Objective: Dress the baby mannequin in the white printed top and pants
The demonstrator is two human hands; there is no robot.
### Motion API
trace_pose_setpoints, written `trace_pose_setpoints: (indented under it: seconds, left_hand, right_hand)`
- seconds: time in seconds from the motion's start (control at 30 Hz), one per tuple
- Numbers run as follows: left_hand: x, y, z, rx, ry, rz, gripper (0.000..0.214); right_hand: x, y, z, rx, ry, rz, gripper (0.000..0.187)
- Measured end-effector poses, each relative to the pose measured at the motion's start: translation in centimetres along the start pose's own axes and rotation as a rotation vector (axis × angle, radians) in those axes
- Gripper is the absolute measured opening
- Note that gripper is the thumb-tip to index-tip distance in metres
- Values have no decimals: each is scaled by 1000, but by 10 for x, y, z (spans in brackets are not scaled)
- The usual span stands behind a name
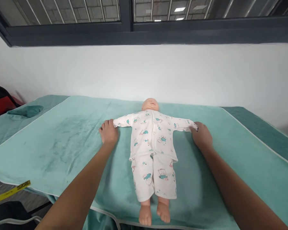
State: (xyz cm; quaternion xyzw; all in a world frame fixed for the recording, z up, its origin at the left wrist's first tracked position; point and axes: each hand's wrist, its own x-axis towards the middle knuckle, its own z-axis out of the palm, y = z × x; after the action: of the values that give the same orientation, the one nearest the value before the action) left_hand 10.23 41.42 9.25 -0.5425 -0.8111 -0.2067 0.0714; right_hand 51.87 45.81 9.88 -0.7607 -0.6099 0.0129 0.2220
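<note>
A baby doll (150,104) lies on its back with both arms stretched out sideways and its bare feet toward me. It wears a white pajama top (147,135) and matching pants (144,179), printed with small teal and pink animals. My left hand (108,131) is closed at the sleeve end on the left side; the doll's hand there is hidden. On the other side my right hand (202,135) pinches the opposite sleeve (183,124) at its cuff. That doll hand is hidden too. Both sleeves look pulled straight.
Beneath the doll, a teal cover (69,140) with white piping spreads over the table. A folded teal cloth piece (26,111) and a red-and-black bag (1,102) are at the far left. Yellow tape (11,192) shows lower left. Behind stands a white wall (86,70) under a dark-framed window.
</note>
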Motion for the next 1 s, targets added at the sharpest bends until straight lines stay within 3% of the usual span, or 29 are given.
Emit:
trace_pose_setpoints:
  seconds: [0.33, 0.47, 0.53, 0.63, 0.73, 0.8, 0.9, 1.0]
  left_hand:
    - [-11, 6, -6, -53, 51, -149, 40]
    - [-34, 10, -17, -114, 73, -148, 43]
    - [-57, 8, -23, -179, 81, -103, 47]
    - [-110, -2, -33, -505, 68, 56, 49]
    - [-177, -14, -47, -797, -3, 5, 38]
    - [-222, -14, -56, -764, -79, 107, 37]
    - [-270, 1, -67, -719, -180, 298, 55]
    - [-286, 21, -70, -664, -148, 281, 62]
  right_hand:
    - [-12, 1, -6, -3, 90, 50, 40]
    - [-34, -5, -12, 117, 190, -76, 41]
    - [-64, -9, -17, 290, 203, -205, 38]
    - [-133, -15, -26, 519, 53, -340, 27]
    - [-207, -20, -34, 567, -230, -484, 19]
    - [-241, -23, -35, 536, -234, -554, 26]
    - [-260, -32, -32, 480, -137, -528, 26]
    - [-259, -42, -32, 472, -98, -492, 12]
